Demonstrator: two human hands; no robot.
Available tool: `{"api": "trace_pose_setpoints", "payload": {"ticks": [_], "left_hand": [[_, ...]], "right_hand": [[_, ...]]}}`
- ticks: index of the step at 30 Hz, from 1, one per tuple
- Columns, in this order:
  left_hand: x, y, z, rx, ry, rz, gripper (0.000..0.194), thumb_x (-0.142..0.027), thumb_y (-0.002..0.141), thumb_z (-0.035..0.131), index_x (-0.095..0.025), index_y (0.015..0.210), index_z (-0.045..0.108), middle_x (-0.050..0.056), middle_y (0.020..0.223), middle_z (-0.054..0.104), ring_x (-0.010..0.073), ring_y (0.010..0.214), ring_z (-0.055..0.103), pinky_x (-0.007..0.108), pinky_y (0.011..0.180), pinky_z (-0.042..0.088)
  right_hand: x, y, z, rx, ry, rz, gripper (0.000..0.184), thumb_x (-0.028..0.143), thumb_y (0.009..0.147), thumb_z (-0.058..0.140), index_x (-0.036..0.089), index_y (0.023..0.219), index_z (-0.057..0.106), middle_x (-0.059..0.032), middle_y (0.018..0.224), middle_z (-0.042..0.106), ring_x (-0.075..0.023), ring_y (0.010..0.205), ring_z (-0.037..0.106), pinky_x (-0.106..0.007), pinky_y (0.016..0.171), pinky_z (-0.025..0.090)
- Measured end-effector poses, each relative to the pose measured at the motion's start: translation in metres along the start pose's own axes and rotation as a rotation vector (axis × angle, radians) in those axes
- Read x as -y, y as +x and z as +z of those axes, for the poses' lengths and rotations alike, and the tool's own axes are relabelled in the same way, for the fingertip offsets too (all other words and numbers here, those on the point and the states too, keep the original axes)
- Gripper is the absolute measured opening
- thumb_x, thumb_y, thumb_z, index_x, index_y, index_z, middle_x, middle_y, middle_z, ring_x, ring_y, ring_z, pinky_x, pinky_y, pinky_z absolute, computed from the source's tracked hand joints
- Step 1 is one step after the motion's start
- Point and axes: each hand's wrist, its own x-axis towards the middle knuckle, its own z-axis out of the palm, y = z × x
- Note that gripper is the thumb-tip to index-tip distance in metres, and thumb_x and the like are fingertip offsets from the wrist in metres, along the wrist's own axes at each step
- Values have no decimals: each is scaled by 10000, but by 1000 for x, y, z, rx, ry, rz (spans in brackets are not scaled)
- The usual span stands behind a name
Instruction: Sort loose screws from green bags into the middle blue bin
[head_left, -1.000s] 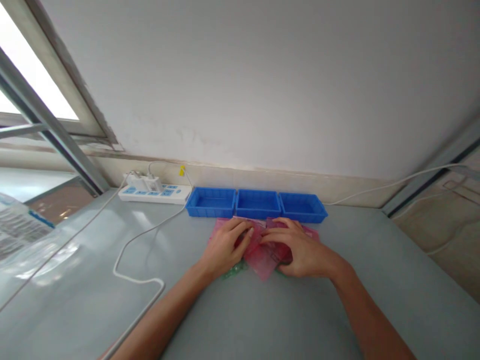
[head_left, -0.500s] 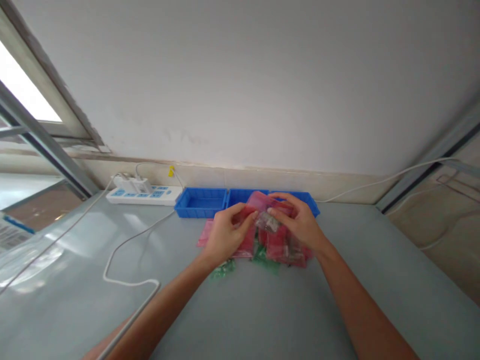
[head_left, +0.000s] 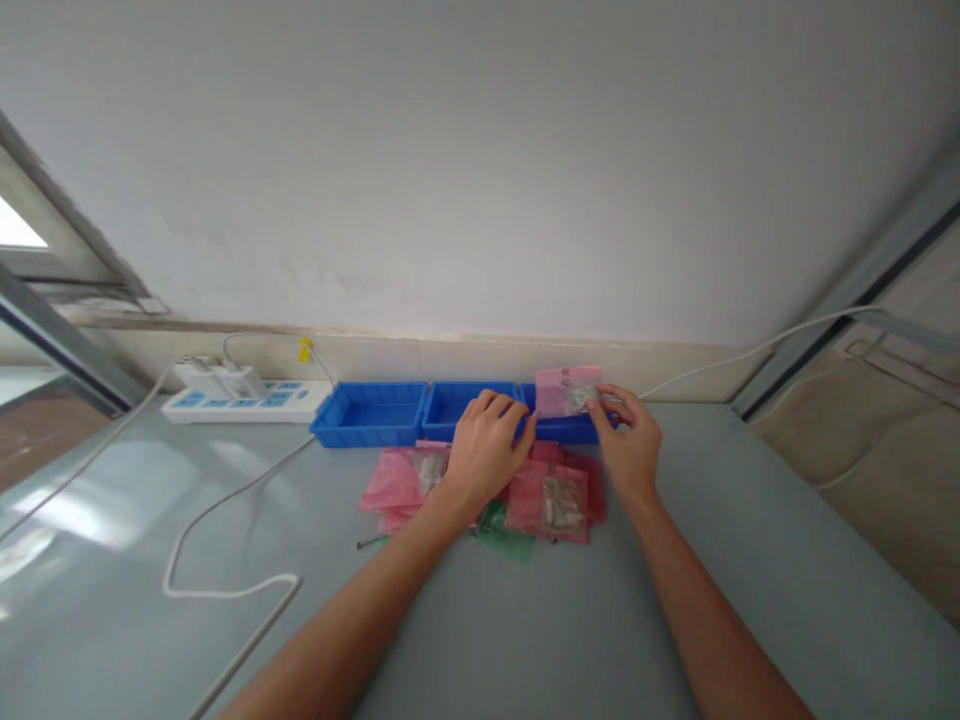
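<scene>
My right hand (head_left: 630,435) pinches a pink plastic bag (head_left: 555,391) of small metallic parts by its right side. This bag is held up over the right blue bin (head_left: 564,431) and covers most of it. My left hand (head_left: 489,440) is in front of the middle blue bin (head_left: 454,402), above the pile, its fingers loosely curved and apart with nothing visible in them. Below both hands lie several more pink bags (head_left: 529,497), some with small parts inside. A green bag (head_left: 504,535) pokes out at the front of the pile.
The left blue bin (head_left: 379,412) is in line with the others along the wall. A white power strip (head_left: 244,402) with plugged-in adapters stands at the back left. A white cable (head_left: 225,592) winds over the grey table (head_left: 570,630). One loose screw (head_left: 369,543) lies left of the pile.
Both hands were together on a pink bag above the pile. My right hand has carried it right and back over the right bin; my left hand has let go. The view has shifted slightly.
</scene>
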Motion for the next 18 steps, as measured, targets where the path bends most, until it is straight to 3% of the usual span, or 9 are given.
{"api": "trace_pose_setpoints", "payload": {"ticks": [3, 7, 12, 15, 18], "left_hand": [[9, 0, 2, 33, 96, 83, 248, -258, 970, 576, -168, 1156, 713, 123, 1204, 702, 311, 1172, 552, 477, 997, 501], [19, 1, 5, 128, 89, 126, 266, -290, 983, 569, -195, 1174, 727, 110, 1243, 692, 334, 1245, 505, 516, 1013, 495], [18, 4, 0, 161, 85, 134, 264, -284, 993, 550, -178, 1121, 755, 128, 1218, 704, 334, 1234, 517, 517, 1014, 494], [15, 6, -4, 184, 93, 152, 269, -292, 997, 545, -177, 1124, 752, 131, 1233, 692, 334, 1229, 519, 506, 1001, 496], [13, 6, -6, 221, 98, 164, 275, -310, 1006, 534, -191, 1134, 746, 118, 1233, 691, 330, 1246, 510, 488, 1002, 491]], "right_hand": [[-8, 0, 2, 38, -181, -131, 396, 510, 857, 668, 186, 1063, 762, -122, 939, 767, -289, 979, 681, -495, 976, 480], [-13, -3, 6, 177, -412, -225, 367, 489, 934, 572, 212, 1032, 792, -111, 906, 778, -360, 1222, 525, -586, 1073, 352], [-20, -5, 3, 280, -556, -296, 435, 520, 981, 502, 225, 882, 806, -112, 1297, 691, -380, 1350, 420, -611, 1097, 309], [-22, -7, 1, 382, -545, -301, 471, 531, 1015, 434, 230, 961, 792, -116, 1163, 747, -384, 1389, 408, -650, 1112, 277], [-15, -3, -5, 387, -488, -260, 460, 549, 1006, 447, 236, 1019, 783, -127, 1081, 757, -395, 1394, 417, -689, 1119, 260]]}}
